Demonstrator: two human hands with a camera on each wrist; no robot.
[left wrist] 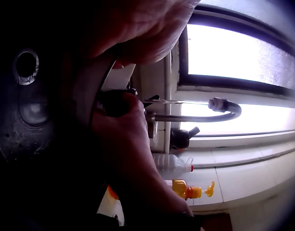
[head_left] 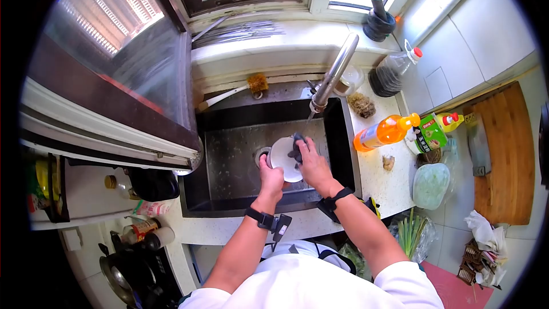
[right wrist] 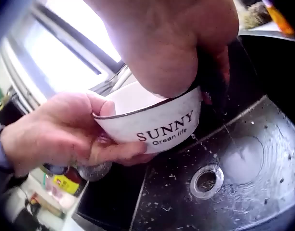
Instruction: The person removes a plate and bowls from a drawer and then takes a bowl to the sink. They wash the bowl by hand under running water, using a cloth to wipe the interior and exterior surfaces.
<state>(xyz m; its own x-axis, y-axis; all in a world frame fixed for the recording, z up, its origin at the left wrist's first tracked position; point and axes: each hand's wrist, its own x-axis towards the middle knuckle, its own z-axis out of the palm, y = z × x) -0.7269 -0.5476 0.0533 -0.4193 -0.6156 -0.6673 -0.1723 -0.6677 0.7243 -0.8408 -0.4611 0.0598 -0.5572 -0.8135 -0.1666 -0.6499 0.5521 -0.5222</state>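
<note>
A white bowl [head_left: 281, 157] with a dark rim and printed letters is held tilted over the sink [head_left: 229, 143]. My left hand [head_left: 271, 178] grips its side, thumb at the rim and fingers under the wall, as the right wrist view shows [right wrist: 56, 132]. My right hand [head_left: 314, 166] pinches a dark cloth or scrubber [head_left: 295, 147] against the bowl's opposite rim. In the left wrist view the right hand [left wrist: 128, 130] holds that dark thing at the bowl's edge. Water drips off the bowl [right wrist: 171, 125] towards the sink floor beside the drain [right wrist: 206, 182].
The faucet [head_left: 337, 71] arches over the sink's back edge, a thin stream falling from it. A brush [head_left: 229, 95] lies behind the sink. Right of it stand an orange bottle [head_left: 384, 133], a large plastic bottle [head_left: 394, 68] and a green bag [head_left: 430, 134]. An open window frame [head_left: 114, 97] juts in at left.
</note>
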